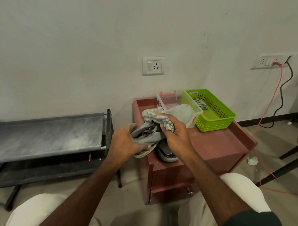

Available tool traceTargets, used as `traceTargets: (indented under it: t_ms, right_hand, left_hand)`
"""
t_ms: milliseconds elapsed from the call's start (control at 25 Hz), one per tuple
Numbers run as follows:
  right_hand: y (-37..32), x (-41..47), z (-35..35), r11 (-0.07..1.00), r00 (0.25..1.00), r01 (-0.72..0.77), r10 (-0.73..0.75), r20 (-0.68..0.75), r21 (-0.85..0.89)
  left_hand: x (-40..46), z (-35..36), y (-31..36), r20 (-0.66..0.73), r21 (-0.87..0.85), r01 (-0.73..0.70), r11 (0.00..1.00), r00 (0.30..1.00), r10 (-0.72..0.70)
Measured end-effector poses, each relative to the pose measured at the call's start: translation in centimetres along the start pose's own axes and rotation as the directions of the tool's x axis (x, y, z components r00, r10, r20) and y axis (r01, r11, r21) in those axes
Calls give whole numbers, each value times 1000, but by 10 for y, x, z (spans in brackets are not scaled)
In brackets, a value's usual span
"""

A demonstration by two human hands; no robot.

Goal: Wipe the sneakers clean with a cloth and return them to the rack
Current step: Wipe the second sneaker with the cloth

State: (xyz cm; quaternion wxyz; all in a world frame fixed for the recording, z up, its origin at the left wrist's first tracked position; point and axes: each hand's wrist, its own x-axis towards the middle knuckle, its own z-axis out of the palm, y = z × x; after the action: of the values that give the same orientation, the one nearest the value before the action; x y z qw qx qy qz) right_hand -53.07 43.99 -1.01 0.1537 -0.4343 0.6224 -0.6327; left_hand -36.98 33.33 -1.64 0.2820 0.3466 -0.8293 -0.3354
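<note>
A pale grey sneaker point(180, 114) is held above the reddish-brown cabinet point(220, 145), toe pointing away from me. My left hand point(126, 141) grips its heel end from the left. My right hand point(176, 136) presses a bunched grey-and-white checked cloth point(149, 115) against the sneaker's top near the laces. A second sneaker point(167, 153) with a dark and white sole lies on the cabinet's front edge, partly hidden under my right hand. The black shoe rack point(46, 134) stands to the left, its dusty top shelf bare.
A green plastic basket point(218, 116) holding a striped cloth and a clear plastic box point(169, 100) stand at the back of the cabinet. A crumpled white tissue point(252, 160) lies on the floor at right, near red and black cables and dark chair legs. My knees are at the bottom.
</note>
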Motion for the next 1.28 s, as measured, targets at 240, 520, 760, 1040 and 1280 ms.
traceTargets:
  t_ms: [240,520,760,1040,1280]
  right_hand:
    - [17,19,-14,966,937,-147,205,-281,214]
    - [5,12,-8,925,906,-103,239,-349,366]
    - [-29,4,-13,784,936,288,-351,-10,-550]
    - [-40,-11,7,790,883,322,-52,466,-521]
    - [-43,22,-36,978,929,-16,92,-359,210]
  left_hand:
    - [-19,-5,-20,161,-323,-13,946,985,68]
    - [-23,20,-14,19,-209,-59,976,998,64]
    - [-16,30,-10,-69,-98,-262,960,964,256]
    - [-20,30,-11,-86,-212,-144,967,988,128]
    - [-20,29,3,-37,-235,-144,961,990,139]
